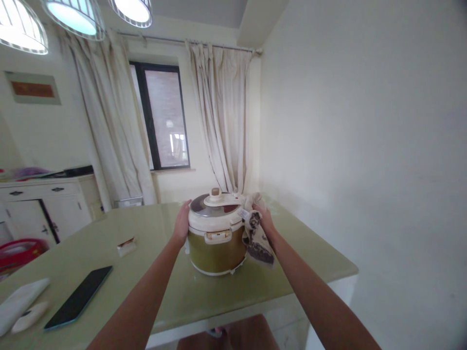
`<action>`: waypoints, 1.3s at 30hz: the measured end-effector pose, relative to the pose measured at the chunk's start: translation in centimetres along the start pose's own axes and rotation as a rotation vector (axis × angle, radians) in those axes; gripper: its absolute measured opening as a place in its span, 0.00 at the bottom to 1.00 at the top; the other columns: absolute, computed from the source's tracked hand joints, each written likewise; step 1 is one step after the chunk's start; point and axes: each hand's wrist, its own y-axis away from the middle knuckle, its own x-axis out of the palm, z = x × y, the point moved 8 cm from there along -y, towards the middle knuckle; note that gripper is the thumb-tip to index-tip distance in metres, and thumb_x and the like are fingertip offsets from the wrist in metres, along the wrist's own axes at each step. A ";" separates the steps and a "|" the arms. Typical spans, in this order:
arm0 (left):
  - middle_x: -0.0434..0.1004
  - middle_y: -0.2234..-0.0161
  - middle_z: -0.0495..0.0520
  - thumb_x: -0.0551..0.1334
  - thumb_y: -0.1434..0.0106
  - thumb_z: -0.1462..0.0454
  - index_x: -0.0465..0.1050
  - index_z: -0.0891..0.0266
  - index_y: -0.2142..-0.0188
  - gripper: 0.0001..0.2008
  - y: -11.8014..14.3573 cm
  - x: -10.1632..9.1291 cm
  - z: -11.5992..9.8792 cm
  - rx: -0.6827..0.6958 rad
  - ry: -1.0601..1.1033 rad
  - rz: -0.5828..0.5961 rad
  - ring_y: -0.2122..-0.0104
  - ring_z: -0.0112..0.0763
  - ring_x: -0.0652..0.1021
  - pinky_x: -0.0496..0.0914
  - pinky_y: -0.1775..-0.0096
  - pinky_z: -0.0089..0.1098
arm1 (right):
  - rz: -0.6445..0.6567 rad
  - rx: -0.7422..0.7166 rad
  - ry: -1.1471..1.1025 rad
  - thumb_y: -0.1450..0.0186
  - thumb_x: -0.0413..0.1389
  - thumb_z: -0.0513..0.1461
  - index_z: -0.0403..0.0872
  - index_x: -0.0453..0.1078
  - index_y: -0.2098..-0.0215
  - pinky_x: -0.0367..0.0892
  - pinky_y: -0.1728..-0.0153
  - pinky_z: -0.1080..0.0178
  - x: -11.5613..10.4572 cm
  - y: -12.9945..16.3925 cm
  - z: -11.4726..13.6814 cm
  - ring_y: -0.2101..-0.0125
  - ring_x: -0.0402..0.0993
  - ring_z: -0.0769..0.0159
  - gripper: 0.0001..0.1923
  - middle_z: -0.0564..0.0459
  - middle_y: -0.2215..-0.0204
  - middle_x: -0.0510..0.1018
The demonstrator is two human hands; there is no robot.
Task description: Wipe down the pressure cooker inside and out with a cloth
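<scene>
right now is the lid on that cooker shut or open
Shut. The lid sits flat on the cooker, with no gap at its rim; the left hand rests against its side.

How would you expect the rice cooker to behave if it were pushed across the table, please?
The rice cooker looks squat with a broad base, so it should slide rather than tip. The glossy table probably offers little friction. The left hand braces its side; the right hand presses a cloth against it.

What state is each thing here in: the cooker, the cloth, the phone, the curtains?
Rice cooker: lid shut, upright on the table.
Cloth: crumpled, pressed to the cooker's side.
Left hand: flat against the cooker.
Right hand: closed on the cloth.
Phone: screen dark, lying flat.
Curtains: drawn apart.
</scene>
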 end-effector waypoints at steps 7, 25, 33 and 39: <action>0.73 0.33 0.59 0.51 0.26 0.46 0.72 0.59 0.36 0.29 2.0 0.3 -1.9 0.023 -0.024 0.052 0.32 0.46 0.70 0.56 0.28 0.48 | -0.055 -0.003 -0.115 0.44 0.68 0.57 0.46 0.81 0.57 0.77 0.55 0.52 -1.5 4.3 0.3 0.58 0.82 0.50 0.27 0.45 0.58 0.87; 0.79 0.39 0.58 0.46 0.25 0.49 0.71 0.61 0.34 0.31 4.6 0.7 -1.8 -0.010 0.071 0.040 0.36 0.47 0.75 0.61 0.30 0.51 | 0.492 -0.757 1.244 0.36 0.64 0.47 0.50 0.78 0.50 0.64 0.44 0.49 11.7 10.0 15.0 0.49 0.74 0.49 0.18 0.43 0.52 0.80; 0.82 0.43 0.61 0.63 0.37 0.49 0.80 0.60 0.46 0.25 5.4 -1.0 0.0 -0.015 -0.090 -0.007 0.33 0.60 0.70 0.56 0.28 0.59 | 0.939 -0.913 0.963 0.36 0.66 0.44 0.53 0.80 0.49 0.65 0.43 0.56 21.1 11.9 14.4 0.48 0.75 0.57 0.16 0.52 0.48 0.81; 0.78 0.38 0.57 0.52 0.28 0.46 0.72 0.58 0.35 0.30 5.7 -0.1 -1.9 0.055 -0.036 0.024 0.34 0.51 0.72 0.58 0.29 0.53 | 0.779 -0.704 0.772 0.40 0.66 0.39 0.46 0.81 0.52 0.68 0.50 0.62 12.8 8.1 14.6 0.56 0.79 0.59 0.17 0.51 0.58 0.83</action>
